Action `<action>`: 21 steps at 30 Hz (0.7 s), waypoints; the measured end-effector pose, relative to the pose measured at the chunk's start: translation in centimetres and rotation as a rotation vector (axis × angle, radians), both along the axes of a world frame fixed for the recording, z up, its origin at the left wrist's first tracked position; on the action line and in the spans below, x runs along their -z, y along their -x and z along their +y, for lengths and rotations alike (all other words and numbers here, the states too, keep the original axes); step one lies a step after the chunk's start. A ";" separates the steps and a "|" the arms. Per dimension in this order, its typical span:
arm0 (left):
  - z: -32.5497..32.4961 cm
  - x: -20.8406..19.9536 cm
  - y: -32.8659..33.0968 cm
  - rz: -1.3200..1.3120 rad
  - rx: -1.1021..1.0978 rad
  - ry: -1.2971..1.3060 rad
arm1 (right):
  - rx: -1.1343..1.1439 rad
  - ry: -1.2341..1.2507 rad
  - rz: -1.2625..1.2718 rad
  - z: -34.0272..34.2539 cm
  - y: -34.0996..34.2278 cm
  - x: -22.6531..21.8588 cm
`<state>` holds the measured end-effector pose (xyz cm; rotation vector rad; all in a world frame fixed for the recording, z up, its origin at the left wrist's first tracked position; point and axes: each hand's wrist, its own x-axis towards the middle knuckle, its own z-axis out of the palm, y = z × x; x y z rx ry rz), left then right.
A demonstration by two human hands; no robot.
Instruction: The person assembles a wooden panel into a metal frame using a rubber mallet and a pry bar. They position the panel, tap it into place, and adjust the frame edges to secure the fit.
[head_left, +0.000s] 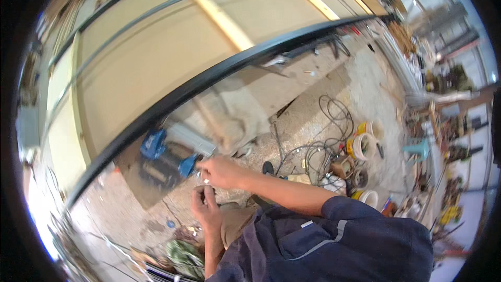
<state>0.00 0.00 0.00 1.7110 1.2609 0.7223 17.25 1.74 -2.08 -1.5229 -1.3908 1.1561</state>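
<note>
My right hand (pixel 222 171) reaches out to the left, and its fingertips pinch the end of a small blue clamp (pixel 188 165). A second blue clamp (pixel 153 143) sits a little further left, with a dark metal block (pixel 156 171) between and below the two. Both clamps lie just under the long black edge strip (pixel 209 81) of a big pale board (pixel 156 47). My left hand (pixel 206 204) hovers just below the right one with its fingers curled in; I cannot make out anything in it.
Black cables (pixel 329 125) coil on the gritty concrete floor to the right. Beside them lie yellow and white tape rolls (pixel 365 143) and a pale blue stool (pixel 420 149). Wooden battens and thin metal rails cross the board. Green and dark clutter (pixel 182 256) sits near my knees.
</note>
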 end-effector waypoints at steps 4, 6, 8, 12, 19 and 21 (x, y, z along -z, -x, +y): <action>-8.8 3.6 -17.8 0.076 -0.031 -0.279 | 0.086 0.083 -0.021 -17.4 -17.8 1.3; -7.6 4.2 -25.5 0.139 0.068 -0.412 | 0.235 0.208 -0.097 -23.6 -27.3 5.3; -6.5 6.2 -29.6 0.335 0.102 -0.594 | 0.549 0.286 -0.029 -31.5 -33.7 11.7; -5.5 8.6 -32.2 0.556 0.131 -0.696 | 0.629 0.630 -0.520 -54.4 -43.4 24.5; -5.9 8.9 -33.0 0.721 0.137 -0.666 | 0.670 1.364 -0.225 -82.4 -37.4 25.0; -5.8 9.5 -33.8 0.715 0.131 -0.660 | 1.025 1.299 0.025 -83.8 -33.0 23.4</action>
